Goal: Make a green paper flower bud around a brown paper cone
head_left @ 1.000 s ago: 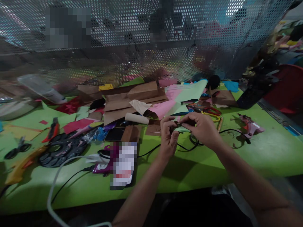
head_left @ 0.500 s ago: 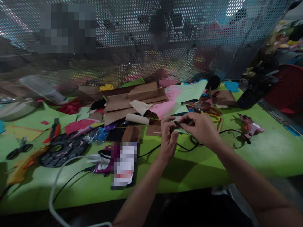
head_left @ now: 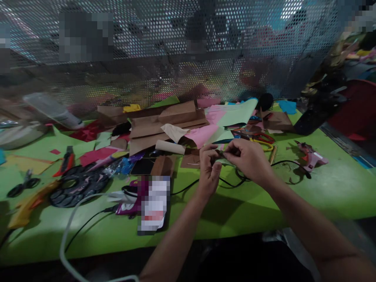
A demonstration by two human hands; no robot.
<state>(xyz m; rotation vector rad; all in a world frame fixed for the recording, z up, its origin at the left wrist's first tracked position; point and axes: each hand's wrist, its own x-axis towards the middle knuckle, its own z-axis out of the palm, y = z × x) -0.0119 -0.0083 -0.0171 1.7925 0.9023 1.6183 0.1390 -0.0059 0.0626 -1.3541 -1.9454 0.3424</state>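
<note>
Both of my hands meet above the green table, fingertips close together. My left hand is closed, with fingers curled around a small dark piece too small to name. From the other side my right hand pinches at the same spot, thumb against forefinger. Its fingers partly hide whatever lies between them. Below the hands a black cable runs across the table. A cardboard tube lies to the left of my left hand.
Brown paper, pink paper and yellow-handled scissors lie behind my hands. A pink glue gun is at the right. To the left are a black palette, red-handled pliers and a yellow glue gun. Perforated metal stands behind.
My right fingertips have shifted very slightly against the small dark piece. My left hand stays almost in place, and the things on the table have not moved.
</note>
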